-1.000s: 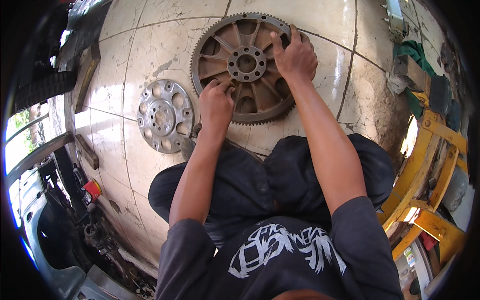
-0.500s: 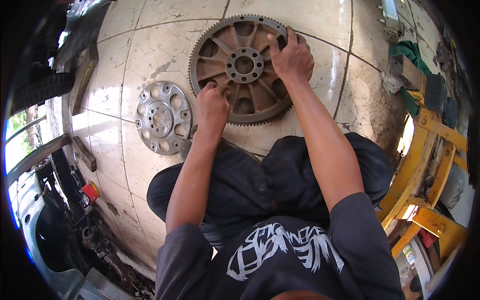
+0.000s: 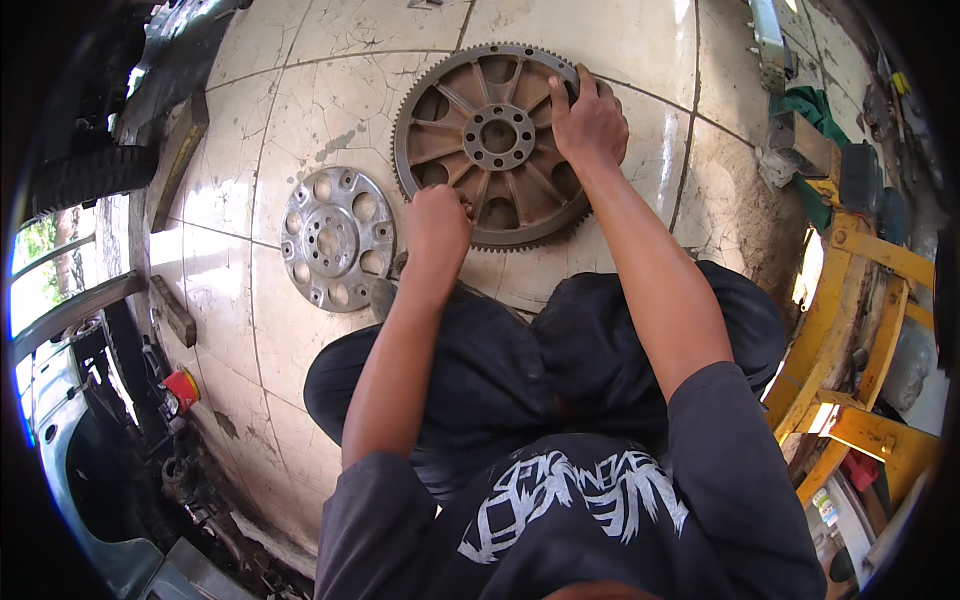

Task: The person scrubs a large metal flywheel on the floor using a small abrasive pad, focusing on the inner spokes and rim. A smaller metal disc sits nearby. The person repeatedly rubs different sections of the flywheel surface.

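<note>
Both forearms extend forward from the lower edge over the person's dark-trousered knees [image 3: 520,360] toward the toothed flywheel [image 3: 490,145], which lies flat on the tiled floor [image 3: 620,40]. The right hand [image 3: 590,125] rests palm down on the flywheel's right rim, fingers curled over the toothed edge and into a spoke opening, gripping the wheel. The left hand [image 3: 437,225] is at the flywheel's lower left edge, closed into a fist with the knuckles up; what it encloses cannot be told, as the fingers hide it. The flywheel is a round, rust-brown disc with a ring of fine teeth around its circumference, radial spokes with openings between them, and a central hub with a bore surrounded by a circle of small bolt holes. Left of the flywheel and just apart from it lies a smaller silver-grey drive plate [image 3: 335,240], round, with a ring of large holes. Well right of the flywheel stands a yellow steel frame [image 3: 850,300], and a green cloth [image 3: 810,105] lies beyond the flywheel's right side.
</note>
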Demonstrator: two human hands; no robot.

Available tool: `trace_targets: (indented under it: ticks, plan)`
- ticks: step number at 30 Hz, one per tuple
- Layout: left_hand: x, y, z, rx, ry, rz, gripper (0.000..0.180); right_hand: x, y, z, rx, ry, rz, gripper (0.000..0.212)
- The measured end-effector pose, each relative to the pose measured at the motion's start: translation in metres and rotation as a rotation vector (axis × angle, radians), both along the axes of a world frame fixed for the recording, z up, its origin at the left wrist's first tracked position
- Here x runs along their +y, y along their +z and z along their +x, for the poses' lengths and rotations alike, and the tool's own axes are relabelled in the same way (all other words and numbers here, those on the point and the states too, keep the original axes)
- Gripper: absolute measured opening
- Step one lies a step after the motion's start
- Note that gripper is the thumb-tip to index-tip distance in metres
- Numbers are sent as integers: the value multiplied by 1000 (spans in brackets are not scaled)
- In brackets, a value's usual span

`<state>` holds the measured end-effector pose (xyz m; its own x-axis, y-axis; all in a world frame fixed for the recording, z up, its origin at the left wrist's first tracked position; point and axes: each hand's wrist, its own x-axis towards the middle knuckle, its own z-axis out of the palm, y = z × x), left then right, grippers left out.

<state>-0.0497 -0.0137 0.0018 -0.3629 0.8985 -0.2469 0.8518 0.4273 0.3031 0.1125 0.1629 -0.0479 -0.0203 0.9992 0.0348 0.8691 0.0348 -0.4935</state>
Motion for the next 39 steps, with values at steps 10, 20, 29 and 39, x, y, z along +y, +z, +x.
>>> trace_targets:
  ticks: [10, 20, 29, 39]
  plan:
    - [-2, -10, -10, -103, 122, 260, 21, 7, 11, -7, -142, 24, -63, 63]
    - [-4, -18, -3, -34, 71, 197, 22, 0, 3, 7, -77, 112, 0, 60]
    - [0, -13, -2, -107, 43, 225, 28, -10, -6, 22, -38, 88, 80, 48]
    - [-2, -13, 3, -49, -3, 142, 20, -9, -2, 23, 2, 72, 79, 45]
